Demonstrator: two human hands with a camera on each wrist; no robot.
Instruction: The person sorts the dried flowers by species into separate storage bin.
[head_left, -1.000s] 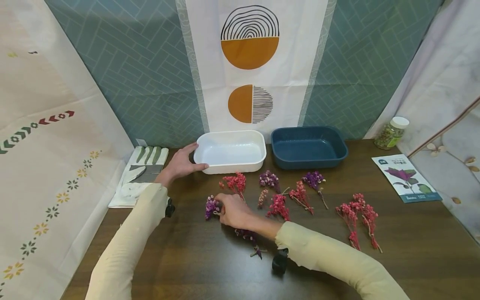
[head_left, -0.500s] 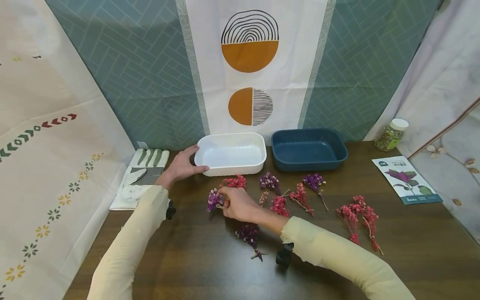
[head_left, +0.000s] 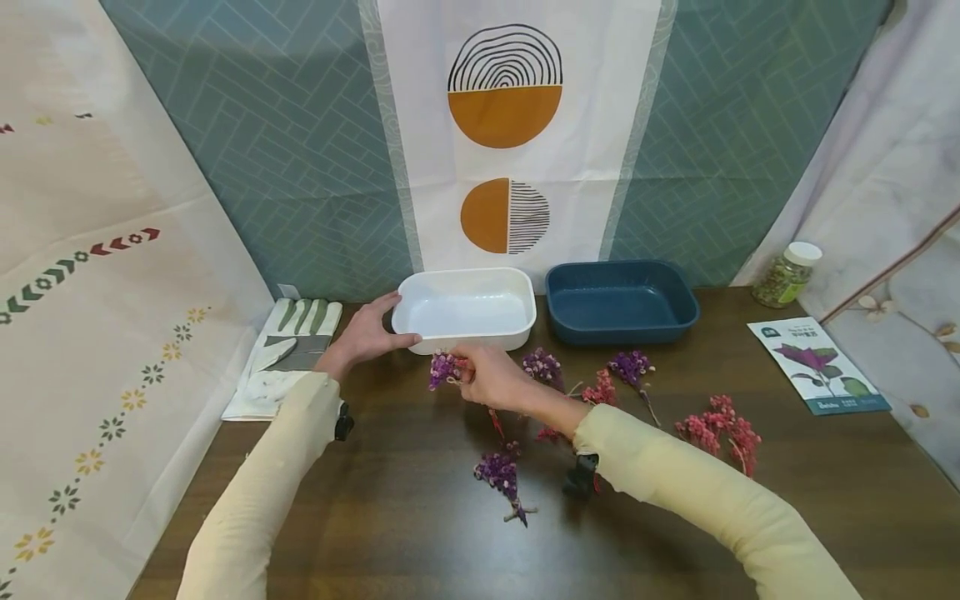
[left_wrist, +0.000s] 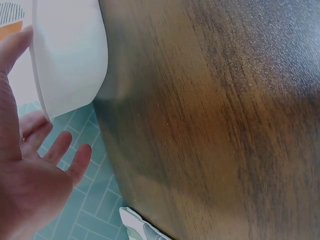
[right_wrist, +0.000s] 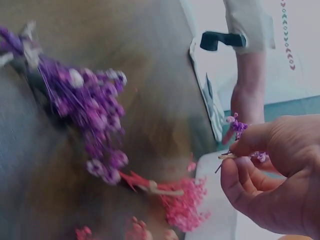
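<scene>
At the back left of centre is a white rectangular dish (head_left: pixel 468 307). My left hand (head_left: pixel 364 336) grips its left end, thumb at the near rim and fingers around the far corner; the left wrist view shows thumb and fingertips on the dish's edges. My right hand (head_left: pixel 491 379) pinches a small tied bunch of purple dried flowers (head_left: pixel 444 371) by its stems, just in front of the dish's near wall. In the right wrist view, thumb and finger hold the stems (right_wrist: pixel 225 156). Another purple bunch (head_left: pixel 497 475) lies on the table nearer me. My right hand and forearm partly hide pink bunches.
A dark blue dish (head_left: pixel 622 333) stands right of the white one. Purple bunches (head_left: pixel 630 367) and pink bunches (head_left: pixel 720 429) lie about the table (head_left: pixel 375 517). Work gloves (head_left: pixel 288 350) are at left; a lidded jar (head_left: pixel 787 275) and a flower-pictured packet (head_left: pixel 819 365) are at right.
My right hand has lifted and moved away from me toward the white dish, carrying the purple bunch. The left hand stays on the dish's end. The head view has shifted slightly.
</scene>
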